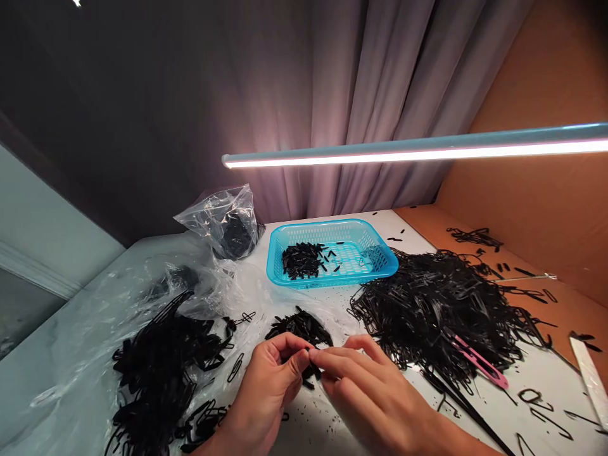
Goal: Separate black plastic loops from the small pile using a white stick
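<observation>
We have both hands low over the desk (403, 221), our left hand (263, 396) and our right hand (365, 396) meeting at the fingertips. The fingers (292, 345) of the left hand and the fingers (339, 364) of the right close together on a small black piece (311, 356), which is mostly hidden between them, so we cannot make out its exact shape. Just beyond our hands lies a small heap of short black pieces (299, 329), and the hands partly cover its near edge. To the right spreads a large tangle of thin black loops (441, 310), with pink-handled snips (479, 362) resting on it. To the left sits a second black heap (161, 373), lying on a crumpled clear plastic sheet (76, 354). Farther ahead, a turquoise plastic basket (332, 225) holds a cluster of black pieces (301, 259), and a few more lie apart from it on its perforated floor. A knotted clear bag (228, 218) stands behind the sheet, near the basket's left corner. Stray black loops (475, 237) lie on a cardboard panel (536, 272) at the right, below a lit tube lamp (418, 152).
</observation>
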`<move>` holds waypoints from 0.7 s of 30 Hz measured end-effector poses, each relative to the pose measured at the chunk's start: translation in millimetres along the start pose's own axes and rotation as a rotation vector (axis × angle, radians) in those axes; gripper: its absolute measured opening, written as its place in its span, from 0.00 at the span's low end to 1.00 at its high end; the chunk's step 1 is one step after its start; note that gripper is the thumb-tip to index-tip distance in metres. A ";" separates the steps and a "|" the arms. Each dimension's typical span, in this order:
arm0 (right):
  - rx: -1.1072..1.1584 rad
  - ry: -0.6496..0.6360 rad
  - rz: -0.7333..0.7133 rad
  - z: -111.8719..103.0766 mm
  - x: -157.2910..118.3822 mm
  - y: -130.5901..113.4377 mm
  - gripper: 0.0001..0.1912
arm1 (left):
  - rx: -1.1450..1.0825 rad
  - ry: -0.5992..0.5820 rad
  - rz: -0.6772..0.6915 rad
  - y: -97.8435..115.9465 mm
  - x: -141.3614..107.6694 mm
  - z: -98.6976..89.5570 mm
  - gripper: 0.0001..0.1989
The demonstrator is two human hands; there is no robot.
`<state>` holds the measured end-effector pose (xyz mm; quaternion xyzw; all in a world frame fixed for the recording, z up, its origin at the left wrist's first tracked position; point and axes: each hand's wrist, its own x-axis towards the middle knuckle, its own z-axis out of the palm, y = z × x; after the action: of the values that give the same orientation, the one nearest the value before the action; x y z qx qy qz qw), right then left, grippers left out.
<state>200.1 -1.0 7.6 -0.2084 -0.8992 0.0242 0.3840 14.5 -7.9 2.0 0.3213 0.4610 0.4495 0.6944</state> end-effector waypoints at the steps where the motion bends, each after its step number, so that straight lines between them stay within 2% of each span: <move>1: -0.055 -0.024 -0.016 -0.1 -0.8 -2.9 0.12 | -0.021 0.004 -0.016 -1.6 -0.1 0.6 0.12; 4: -0.116 -0.017 -0.030 1.1 -2.6 -8.4 0.13 | -0.067 0.014 -0.062 -5.9 -0.1 2.0 0.11; 8: -0.022 0.069 0.043 6.1 -6.2 -4.7 0.10 | -0.082 0.030 -0.033 -8.1 0.3 3.2 0.12; 11: 0.109 0.157 0.213 8.1 -8.9 3.4 0.09 | -0.019 0.027 0.028 -6.8 -0.1 3.9 0.13; 14: 0.339 0.218 0.359 6.7 -9.0 9.3 0.03 | 0.046 0.045 0.069 -4.8 -0.7 3.4 0.13; 17: 0.441 0.217 0.342 4.9 -8.0 11.2 0.03 | 0.078 0.061 0.085 -4.2 -0.3 1.2 0.13; 21: 0.435 0.198 0.214 8.1 -9.8 12.9 0.02 | 0.094 0.064 0.086 -4.9 2.0 -1.8 0.15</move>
<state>205.1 7.8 -7.5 -0.2164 -0.8036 0.2367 0.5014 14.7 -7.9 -3.6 0.3586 0.4893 0.4665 0.6437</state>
